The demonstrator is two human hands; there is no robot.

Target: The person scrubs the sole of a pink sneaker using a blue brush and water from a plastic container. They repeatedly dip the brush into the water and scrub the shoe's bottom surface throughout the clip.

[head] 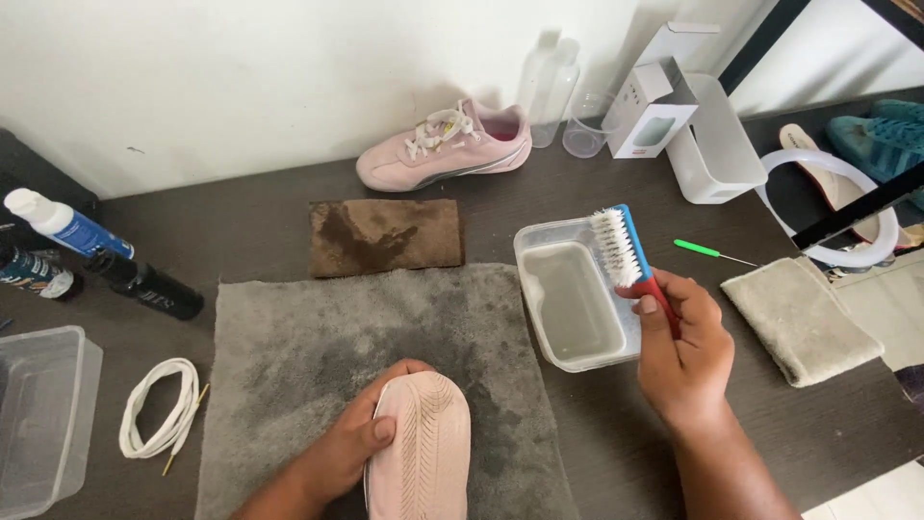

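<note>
My left hand [351,443] grips a pink shoe [421,448] turned sole-up over a grey towel [318,356]. My right hand [681,342] holds a brush with a red and blue handle and white bristles [621,248], bristles facing left, above the right rim of a clear plastic tub of cloudy water [539,241]. A second pink sneaker [448,146] with white laces stands upright by the wall.
A stained brown cloth [385,236] lies behind the towel. Bottles [67,226] and an empty clear container [43,414] sit at the left, beside coiled white laces [159,419]. A folded beige cloth [799,318], green-handled tool [707,250] and white boxes [664,111] are at the right.
</note>
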